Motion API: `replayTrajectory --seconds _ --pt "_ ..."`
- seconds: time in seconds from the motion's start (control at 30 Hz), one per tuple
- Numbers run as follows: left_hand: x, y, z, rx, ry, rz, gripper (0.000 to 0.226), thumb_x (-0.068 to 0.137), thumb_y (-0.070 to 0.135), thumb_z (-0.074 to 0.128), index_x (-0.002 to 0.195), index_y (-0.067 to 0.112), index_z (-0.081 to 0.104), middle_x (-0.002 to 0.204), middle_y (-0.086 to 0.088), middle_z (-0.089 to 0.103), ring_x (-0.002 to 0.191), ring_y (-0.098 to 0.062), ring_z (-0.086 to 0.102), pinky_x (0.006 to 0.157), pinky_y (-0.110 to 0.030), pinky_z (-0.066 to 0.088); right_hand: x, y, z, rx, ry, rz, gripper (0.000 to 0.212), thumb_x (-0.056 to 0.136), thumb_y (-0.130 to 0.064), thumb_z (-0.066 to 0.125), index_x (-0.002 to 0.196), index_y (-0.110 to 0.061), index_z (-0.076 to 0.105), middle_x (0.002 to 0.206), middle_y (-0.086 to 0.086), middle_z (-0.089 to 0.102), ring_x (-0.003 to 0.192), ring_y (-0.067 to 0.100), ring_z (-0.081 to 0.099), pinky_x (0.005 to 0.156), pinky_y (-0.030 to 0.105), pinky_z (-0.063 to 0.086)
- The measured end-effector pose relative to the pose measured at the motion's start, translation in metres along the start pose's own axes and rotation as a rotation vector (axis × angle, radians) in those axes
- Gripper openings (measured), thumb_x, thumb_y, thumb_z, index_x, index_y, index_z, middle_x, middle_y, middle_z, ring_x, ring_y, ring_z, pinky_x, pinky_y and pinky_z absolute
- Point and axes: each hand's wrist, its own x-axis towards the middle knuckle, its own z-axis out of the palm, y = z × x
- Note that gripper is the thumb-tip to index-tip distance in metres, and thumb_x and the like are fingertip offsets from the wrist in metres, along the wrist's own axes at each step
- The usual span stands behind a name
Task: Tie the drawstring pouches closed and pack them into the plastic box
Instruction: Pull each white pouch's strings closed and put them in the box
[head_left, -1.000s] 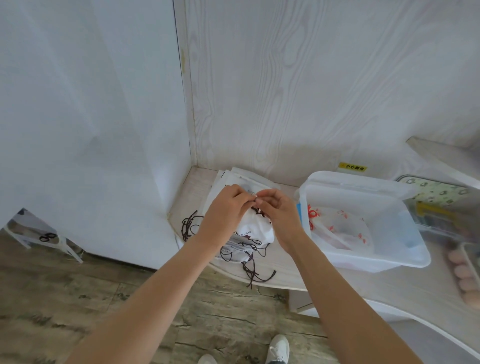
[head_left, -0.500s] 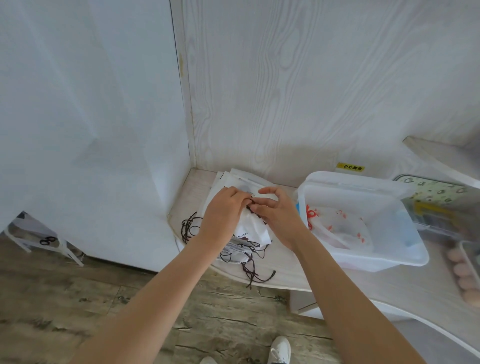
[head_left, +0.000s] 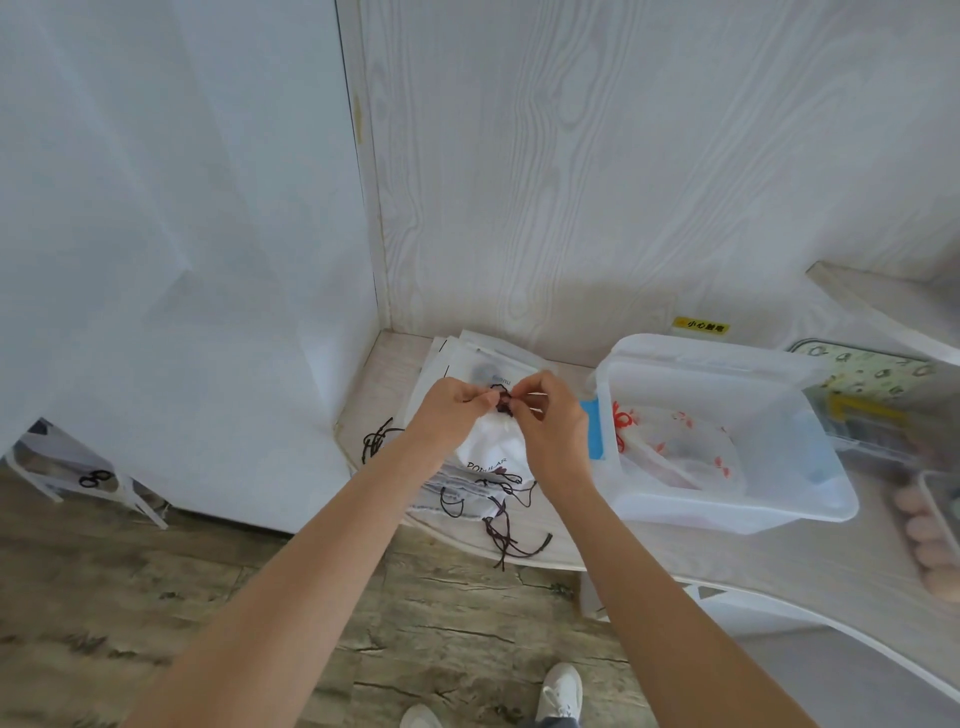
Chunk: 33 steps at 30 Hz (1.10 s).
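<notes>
Now | left hand (head_left: 451, 415), right hand (head_left: 546, 422): fingers pinching drawstring (head_left: 503, 404) | pouch (head_left: 493, 447) bunched

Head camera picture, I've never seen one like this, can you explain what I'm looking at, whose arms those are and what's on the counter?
The camera sits on a person's head and looks down, so the two bare arms are their own. The left hand and right hand pinch the dark drawstring at the neck of a white pouch, tying it. Under it lies a stack of flat pouches with loose cords. To the right stands an open clear plastic box already holding a pouch with red print. All rest on a pale counter.
</notes>
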Motion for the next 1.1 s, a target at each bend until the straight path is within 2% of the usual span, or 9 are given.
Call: replayTrajectory --seconds 0.13,0.23,0.4,0.5,0.57,0.7,0.83,0.97,1.1 --pt "-0.001 -0.001 0.000 -0.114 -0.037 -0.054 0.019 0.094 0.011 0.052 0.105 0.005 0.066 0.088 -0.002 0.063 0.068 -0.003 0.046 0.055 -0.011 0.035 0.000 -0.001 -0.001 0.031 -0.006 0.004 0.017 0.084 0.006 0.058 0.082 -0.010 0.056 0.094 0.012 0.064 0.077 0.002 0.061 0.065 0.005 0.045" --pt "0.000 -0.002 -0.003 -0.095 -0.014 -0.018 0.013 0.092 0.009 0.056 0.083 0.016 0.062 0.074 0.001 0.059 0.062 -0.003 0.044 0.046 -0.003 0.033 0.000 -0.001 -0.001 0.036 0.010 0.020 0.016 0.084 0.006 0.058 0.082 -0.010 0.058 0.094 0.012 0.064 0.076 0.003 0.062 0.064 0.005 0.046" --pt "0.002 0.000 -0.007 -0.110 -0.046 -0.026 0.011 0.093 0.008 0.054 0.097 0.006 0.064 0.067 0.001 0.055 0.052 0.002 0.046 0.047 -0.005 0.034 0.001 -0.001 0.000 0.046 0.020 0.029 0.018 0.084 0.005 0.058 0.082 -0.012 0.059 0.093 0.010 0.065 0.079 0.010 0.063 0.066 0.007 0.048" --pt "0.003 0.000 -0.007 -0.112 -0.085 -0.095 0.018 0.095 0.013 0.052 0.101 0.007 0.068 0.066 0.003 0.053 0.060 -0.005 0.040 0.055 -0.019 0.030 0.002 0.000 0.002 0.002 0.004 0.012 0.017 0.084 0.005 0.057 0.083 -0.012 0.057 0.093 0.009 0.064 0.084 0.013 0.064 0.069 0.009 0.048" --pt "0.004 0.001 -0.007 -0.119 -0.089 -0.127 0.019 0.094 0.014 0.053 0.101 0.006 0.068 0.065 0.006 0.053 0.062 -0.006 0.038 0.059 -0.021 0.029 0.001 0.001 0.003 -0.032 0.013 -0.003 0.018 0.084 0.005 0.057 0.083 -0.013 0.057 0.094 0.008 0.065 0.085 0.014 0.063 0.070 0.008 0.048" --pt "0.008 -0.001 -0.010 -0.191 -0.086 -0.172 0.019 0.093 0.017 0.056 0.081 0.008 0.068 0.066 0.000 0.041 0.062 -0.011 0.026 0.058 -0.021 0.026 -0.002 0.000 0.002 -0.122 0.006 -0.085 0.014 0.083 0.003 0.058 0.090 -0.006 0.067 0.098 0.005 0.062 0.079 0.002 0.056 0.073 0.002 0.043" --pt "0.008 -0.006 -0.010 -0.316 -0.103 -0.196 0.021 0.092 0.013 0.056 0.075 0.007 0.067 0.060 0.003 0.050 0.061 -0.009 0.031 0.055 -0.020 0.025 -0.003 0.001 0.002 -0.061 -0.027 -0.060 0.012 0.080 -0.010 0.070 0.092 -0.008 0.071 0.100 0.000 0.062 0.081 0.001 0.058 0.074 0.003 0.045" --pt "0.010 -0.009 -0.008 -0.413 -0.115 -0.209 0.016 0.091 0.009 0.058 0.080 0.006 0.069 0.074 -0.004 0.055 0.065 -0.008 0.037 0.056 -0.019 0.031 0.001 0.001 0.003 -0.097 0.006 -0.086 0.005 0.079 -0.007 0.071 0.083 -0.005 0.070 0.093 0.001 0.065 0.075 0.007 0.059 0.068 0.010 0.047" --pt "0.009 -0.013 -0.013 -0.312 -0.025 -0.013 0.012 0.084 0.002 0.063 0.079 0.011 0.070 0.060 0.001 0.059 0.055 -0.007 0.045 0.055 -0.016 0.038 0.008 0.002 -0.001 -0.115 -0.056 -0.100 0.003 0.079 -0.009 0.070 0.078 -0.007 0.068 0.079 -0.005 0.064 0.070 0.004 0.058 0.067 0.013 0.046"
